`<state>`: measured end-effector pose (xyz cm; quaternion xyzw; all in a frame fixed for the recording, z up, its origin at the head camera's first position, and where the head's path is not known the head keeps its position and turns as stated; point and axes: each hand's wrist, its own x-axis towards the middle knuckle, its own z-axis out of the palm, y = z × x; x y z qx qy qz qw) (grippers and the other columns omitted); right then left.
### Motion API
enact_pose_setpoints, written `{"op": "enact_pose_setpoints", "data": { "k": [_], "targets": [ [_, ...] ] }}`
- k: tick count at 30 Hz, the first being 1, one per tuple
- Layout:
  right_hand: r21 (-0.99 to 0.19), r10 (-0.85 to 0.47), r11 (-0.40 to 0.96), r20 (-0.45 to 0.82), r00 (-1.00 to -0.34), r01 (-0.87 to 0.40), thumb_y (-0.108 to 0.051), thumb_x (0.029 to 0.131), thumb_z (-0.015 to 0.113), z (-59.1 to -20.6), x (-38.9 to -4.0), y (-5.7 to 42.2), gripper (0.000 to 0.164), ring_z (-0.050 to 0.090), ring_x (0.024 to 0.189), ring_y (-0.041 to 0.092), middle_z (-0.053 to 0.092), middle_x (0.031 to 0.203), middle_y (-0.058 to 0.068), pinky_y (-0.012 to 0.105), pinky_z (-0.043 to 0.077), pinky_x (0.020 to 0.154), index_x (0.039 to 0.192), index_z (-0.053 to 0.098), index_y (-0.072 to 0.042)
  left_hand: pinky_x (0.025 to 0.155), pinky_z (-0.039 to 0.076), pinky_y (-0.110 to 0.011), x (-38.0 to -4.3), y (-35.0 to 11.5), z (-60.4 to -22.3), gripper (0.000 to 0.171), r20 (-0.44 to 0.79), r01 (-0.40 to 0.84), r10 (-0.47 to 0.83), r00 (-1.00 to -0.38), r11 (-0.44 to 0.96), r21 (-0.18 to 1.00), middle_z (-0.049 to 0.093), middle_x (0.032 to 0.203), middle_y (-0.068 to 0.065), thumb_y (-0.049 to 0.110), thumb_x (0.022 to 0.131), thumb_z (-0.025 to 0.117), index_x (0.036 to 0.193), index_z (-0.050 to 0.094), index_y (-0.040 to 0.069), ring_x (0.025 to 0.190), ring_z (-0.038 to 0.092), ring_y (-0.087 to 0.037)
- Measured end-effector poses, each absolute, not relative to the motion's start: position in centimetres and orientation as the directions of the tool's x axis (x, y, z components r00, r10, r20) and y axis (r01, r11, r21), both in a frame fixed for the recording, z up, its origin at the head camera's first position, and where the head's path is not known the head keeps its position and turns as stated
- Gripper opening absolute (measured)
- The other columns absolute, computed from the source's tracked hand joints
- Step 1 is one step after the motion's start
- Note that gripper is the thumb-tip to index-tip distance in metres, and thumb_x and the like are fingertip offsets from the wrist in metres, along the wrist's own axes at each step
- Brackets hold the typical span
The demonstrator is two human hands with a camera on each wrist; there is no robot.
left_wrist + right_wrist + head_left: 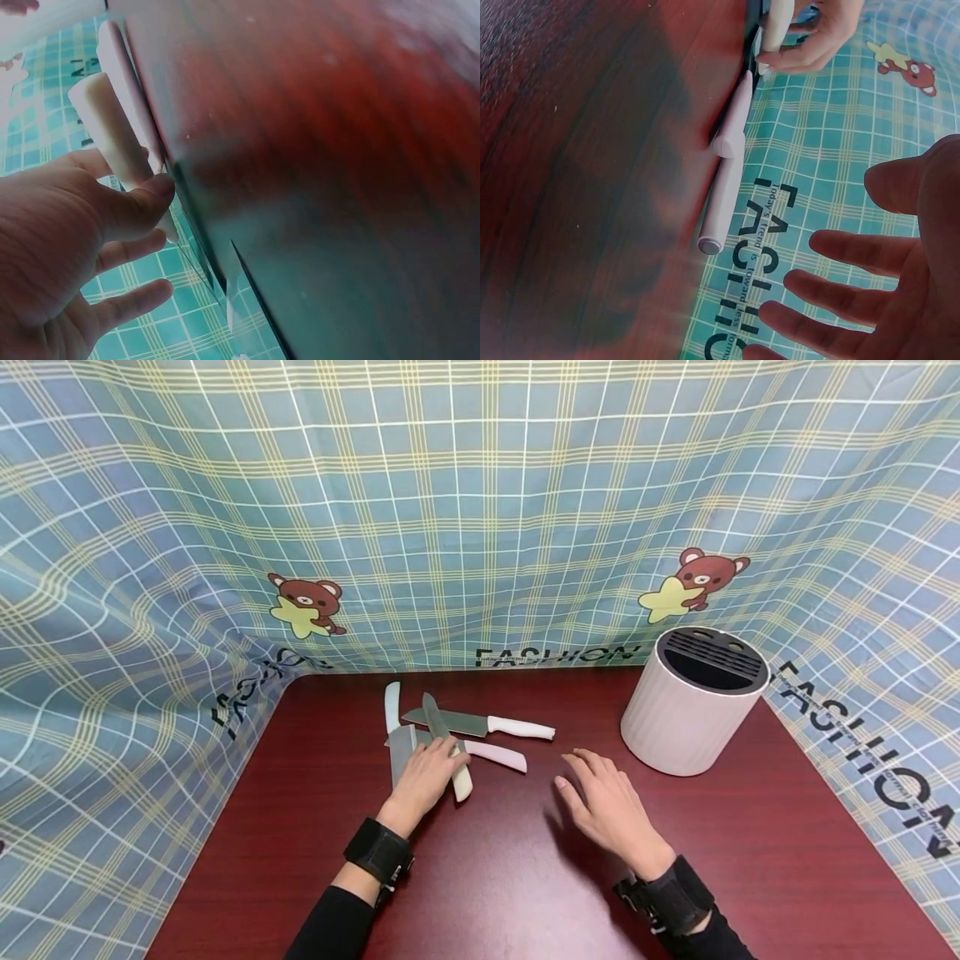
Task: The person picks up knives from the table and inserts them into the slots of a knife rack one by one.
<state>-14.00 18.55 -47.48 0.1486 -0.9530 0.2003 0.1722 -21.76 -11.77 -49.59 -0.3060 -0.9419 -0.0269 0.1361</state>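
Head view: left hand (424, 779) grips cream-handled knife (450, 752), long axis running lower right to upper left, blade tip up-frame; right hand (611, 806) fingers spread, empty.

Person's arms, head view: both forearms covered by long black sleeves, left black sleeve (330, 922) and right black sleeve (712, 943), plain fabric, no visible print. Each wrist carries 1 wide black strap-on wrist band. Left black wrist band (378, 850) is broad and matte, with a small dark buckle or mount at its lower edge; detail too small to resolve. Right black wrist band (675, 893) matches it, with a dark fitting on the inner side showing a small pale spot. Left hand (423, 777) and right hand (611, 810) are bare: no gloves, rings or watch seen. Wrist views show bare fingers only.
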Motion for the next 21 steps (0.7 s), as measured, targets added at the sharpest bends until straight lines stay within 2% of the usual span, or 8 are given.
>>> {"op": "enact_pose_setpoints", "data": {
  "k": [10, 21],
  "targets": [
    [-0.335, -0.224, 0.871, 0.379, -0.898, -0.359, -0.034, 0.101, 0.058, -47.4, -13.8, 18.4, 0.041, 0.06, 0.121, 0.038, 0.061, 0.137, 0.017, 0.057, 0.051, 0.089, 0.133, 0.063, -0.008, 0.077, 0.057, -0.044, -22.1, -12.4, -49.3, 0.033, 0.328, 0.599, 0.56, -0.76, 0.801, 0.02, 0.064, 0.119, -0.01, -0.004, 0.091, 0.068, 0.114, 0.068, 0.019, 0.104, 0.065, -0.028],
    [-0.362, -0.218, 0.86, 0.378, -0.9, -0.361, -0.035, 0.101, 0.059, -47.0, -14.2, 18.3, 0.043, 0.059, 0.123, 0.037, 0.061, 0.138, 0.016, 0.058, 0.051, 0.09, 0.134, 0.063, -0.007, 0.088, 0.058, -0.047, -22.4, -13.3, -48.3, 0.046, 0.42, 0.594, 0.495, -0.76, 0.792, 0.142, 0.064, 0.126, -0.012, -0.01, 0.089, 0.067, 0.126, 0.066, 0.018, 0.108, 0.069, -0.032]
  ]
}}
